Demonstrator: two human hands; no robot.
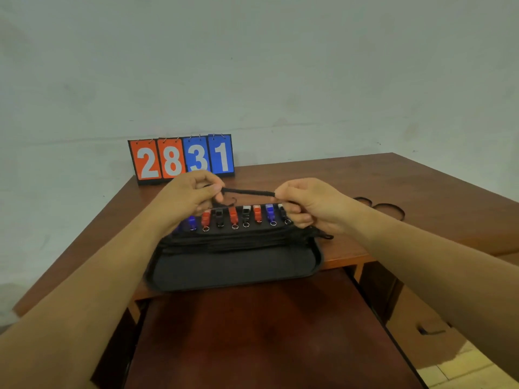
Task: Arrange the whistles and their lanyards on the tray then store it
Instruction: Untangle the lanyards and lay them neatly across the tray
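A black tray (233,265) lies at the desk's near edge, partly overhanging it. Along its far side stands a row of several whistles (233,216), red, blue and black, each with a small metal ring. Black lanyards lie bunched across the tray's middle (238,241). Above the whistles, a black lanyard (248,192) is stretched level between my hands. My left hand (191,196) pinches its left end and my right hand (306,204) pinches its right end. My left wrist hides the leftmost whistles.
A flip scoreboard (182,158) reading 28 and 31 stands against the wall at the back. More black lanyard loops (389,210) lie on the brown desk (365,178) to the right. A pulled-out shelf (252,332) sits below, with a drawer handle (429,331) to the right.
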